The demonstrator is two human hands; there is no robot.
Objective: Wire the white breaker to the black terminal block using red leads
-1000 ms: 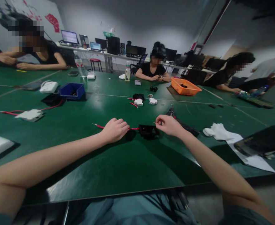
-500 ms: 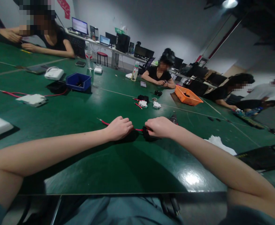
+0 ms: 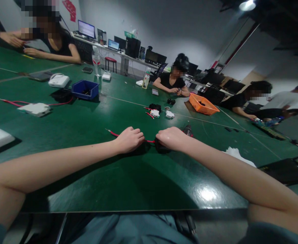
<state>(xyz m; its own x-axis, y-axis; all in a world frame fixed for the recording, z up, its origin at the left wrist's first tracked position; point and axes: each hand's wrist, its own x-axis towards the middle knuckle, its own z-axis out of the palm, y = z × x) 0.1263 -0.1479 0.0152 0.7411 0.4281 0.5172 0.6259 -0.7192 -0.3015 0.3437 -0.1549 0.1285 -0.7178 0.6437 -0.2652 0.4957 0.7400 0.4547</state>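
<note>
A red wire (image 3: 114, 134) runs under my left hand (image 3: 130, 139), whose fingers are closed around it. Its bare tip sticks out to the left, and a short stretch shows again between my hands. The wire's other end meets a black block-shaped part (image 3: 161, 147) on the green table. My right hand (image 3: 171, 138) is closed on top of that part and covers most of it; its fingertips are hidden. Just beyond my right wrist lies a red and black tool (image 3: 188, 130), partly covered.
White blocks with red wires (image 3: 154, 113) lie ahead, near an orange bin (image 3: 203, 104). To the left are a blue bin (image 3: 85, 89) and a white wired module (image 3: 35, 109). A white tissue (image 3: 237, 156) and a black case (image 3: 286, 170) lie right. Several people sit around the table.
My right hand has shifted slightly left and its fingers have come further over the black part. My left hand stays almost still on the red wire.
</note>
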